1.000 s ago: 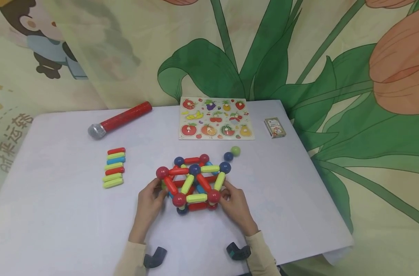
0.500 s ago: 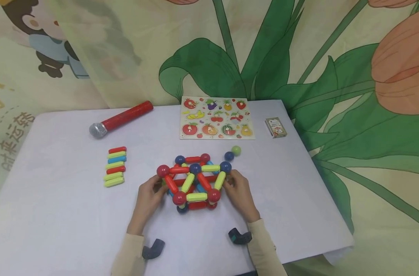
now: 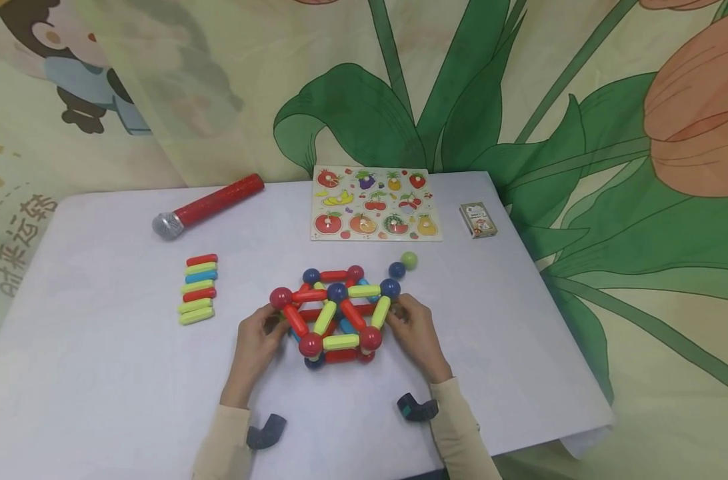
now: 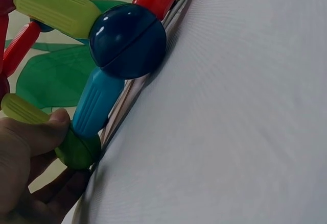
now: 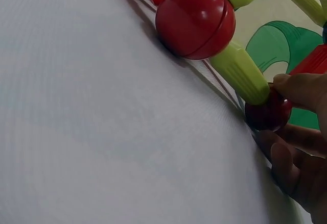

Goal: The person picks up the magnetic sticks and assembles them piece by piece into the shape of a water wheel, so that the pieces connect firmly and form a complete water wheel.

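Observation:
A frame of magnetic rods and balls point(image 3: 341, 343) in red, yellow-green, blue and dark blue stands on the white table. At its left side my left hand point(image 3: 257, 343) pinches a green ball point(image 4: 79, 150) at a bottom corner, thumb on top and fingers below. A blue rod point(image 4: 97, 104) joins that ball to a dark blue ball point(image 4: 127, 41). On the opposite side my right hand point(image 3: 417, 335) pinches a dark red ball point(image 5: 268, 112) at the base, where a yellow-green rod point(image 5: 240, 73) meets it. In the head view both hands' fingertips are partly hidden behind the frame.
Several loose rods point(image 3: 199, 288) lie in a column at the left. A loose blue ball point(image 3: 397, 270) and green ball point(image 3: 409, 260) sit behind the frame. Farther back are a red microphone point(image 3: 214, 203), a fruit puzzle board point(image 3: 373, 213) and a small card box point(image 3: 478, 221).
My right hand has shifted away from me along the frame's right side, from near the front ball to farther back. My left hand and the frame have hardly moved.

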The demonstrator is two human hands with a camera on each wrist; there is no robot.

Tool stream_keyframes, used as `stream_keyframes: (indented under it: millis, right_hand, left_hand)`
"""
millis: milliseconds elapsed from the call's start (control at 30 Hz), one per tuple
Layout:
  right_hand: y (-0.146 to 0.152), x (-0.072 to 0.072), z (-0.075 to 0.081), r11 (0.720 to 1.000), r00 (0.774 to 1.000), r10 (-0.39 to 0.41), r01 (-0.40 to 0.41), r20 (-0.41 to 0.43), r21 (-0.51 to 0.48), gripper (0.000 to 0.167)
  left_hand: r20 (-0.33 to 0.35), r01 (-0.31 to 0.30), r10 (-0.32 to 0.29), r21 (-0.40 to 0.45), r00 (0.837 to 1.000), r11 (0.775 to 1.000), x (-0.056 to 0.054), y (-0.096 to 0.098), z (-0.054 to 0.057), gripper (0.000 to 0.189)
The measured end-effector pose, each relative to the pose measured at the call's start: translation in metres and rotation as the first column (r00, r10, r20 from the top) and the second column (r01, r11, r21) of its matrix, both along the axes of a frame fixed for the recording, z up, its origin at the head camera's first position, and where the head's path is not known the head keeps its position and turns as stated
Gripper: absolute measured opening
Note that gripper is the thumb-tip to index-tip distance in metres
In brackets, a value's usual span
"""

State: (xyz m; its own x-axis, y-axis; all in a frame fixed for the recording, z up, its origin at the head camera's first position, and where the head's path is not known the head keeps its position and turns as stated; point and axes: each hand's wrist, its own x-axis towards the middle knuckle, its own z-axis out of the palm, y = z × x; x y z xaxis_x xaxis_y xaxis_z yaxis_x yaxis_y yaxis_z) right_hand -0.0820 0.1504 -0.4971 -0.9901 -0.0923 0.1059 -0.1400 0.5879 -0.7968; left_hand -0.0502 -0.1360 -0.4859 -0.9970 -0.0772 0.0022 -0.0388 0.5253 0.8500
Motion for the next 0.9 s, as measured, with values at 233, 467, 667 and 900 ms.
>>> stream_keyframes:
  millis: [233, 467, 667, 900]
  right_hand:
    - [-0.012, -0.002, 0.004, 0.995, 0.998, -0.057, 0.054, 0.025, 0.081, 0.027]
    - [-0.034, -0.01, 0.006, 0.976, 0.99, -0.144, 0.143, -0.008, 0.166, 0.018]
    - [-0.04, -0.016, 0.006, 0.961, 0.981, -0.196, 0.194, -0.014, 0.197, 0.017]
    - [-0.045, -0.022, 0.009, 0.972, 0.963, -0.166, 0.196, -0.212, 0.13, 0.021]
  left_hand:
    - [0.064, -0.04, 0.051, -0.158, 0.997, 0.987, -0.004, 0.004, 0.006, 0.046]
    - [0.027, -0.149, 0.164, -0.293, 0.986, 0.944, -0.011, 0.021, 0.006, 0.04]
    - [-0.029, -0.228, 0.229, -0.292, 0.973, 0.929, -0.015, 0.027, 0.002, 0.029]
    - [-0.187, -0.277, 0.236, -0.239, 0.954, 0.931, -0.019, 0.026, 0.015, 0.03]
